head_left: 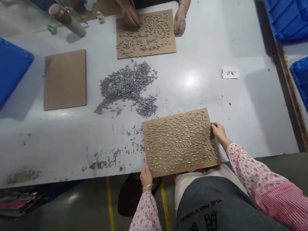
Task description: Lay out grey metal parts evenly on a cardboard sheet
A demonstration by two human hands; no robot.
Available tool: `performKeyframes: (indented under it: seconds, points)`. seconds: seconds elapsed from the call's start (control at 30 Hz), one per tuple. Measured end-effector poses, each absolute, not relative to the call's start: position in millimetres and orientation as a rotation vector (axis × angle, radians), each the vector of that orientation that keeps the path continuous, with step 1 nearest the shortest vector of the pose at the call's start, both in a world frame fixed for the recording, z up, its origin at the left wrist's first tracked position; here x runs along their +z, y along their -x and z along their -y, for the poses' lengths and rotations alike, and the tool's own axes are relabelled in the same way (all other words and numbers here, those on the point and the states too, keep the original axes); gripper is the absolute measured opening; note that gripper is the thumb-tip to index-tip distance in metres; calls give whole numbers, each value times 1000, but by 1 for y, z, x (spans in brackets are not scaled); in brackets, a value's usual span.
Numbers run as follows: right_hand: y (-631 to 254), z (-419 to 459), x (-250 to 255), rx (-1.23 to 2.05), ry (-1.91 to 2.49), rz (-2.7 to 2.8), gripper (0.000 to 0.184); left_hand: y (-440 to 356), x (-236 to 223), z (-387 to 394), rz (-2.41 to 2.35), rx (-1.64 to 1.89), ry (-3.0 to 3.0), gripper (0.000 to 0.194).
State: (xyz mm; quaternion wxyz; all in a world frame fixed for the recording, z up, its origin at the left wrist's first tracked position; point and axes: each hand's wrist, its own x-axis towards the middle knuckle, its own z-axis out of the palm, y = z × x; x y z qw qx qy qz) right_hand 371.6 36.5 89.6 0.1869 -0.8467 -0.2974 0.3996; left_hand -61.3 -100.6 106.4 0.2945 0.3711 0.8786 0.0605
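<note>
A brown board (180, 142) covered with several small grey metal pieces lies at the near edge of the grey table (216, 93). My left hand (145, 176) grips the board's near left corner, fingers closed on its edge. At the board's right edge, my right hand (218, 131) pinches the rim. Both sleeves are pink and flowered.
A loose pile of metal pieces (130, 88) lies mid-table. A bare board (65, 79) sits to the left. Across the table another person's hands (130, 14) work over a second board (145, 33) of pieces. Blue bins (13, 69) stand left and right (287, 19). A paper slip (230, 72) lies right.
</note>
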Motion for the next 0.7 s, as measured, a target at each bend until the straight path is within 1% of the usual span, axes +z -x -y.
performKeyframes:
  seconds: [0.3,0.57,0.7]
  points:
    - [-370,-44,103,1172,2326,537,17,59,89,118,-2397,304,-1129,32]
    - [-379,-34,91,1205,2249,387,15,54,86,126,-2389,363,-1238,32]
    - [-392,-23,82,1155,2209,455,19,54,84,122,-2375,361,-1276,33]
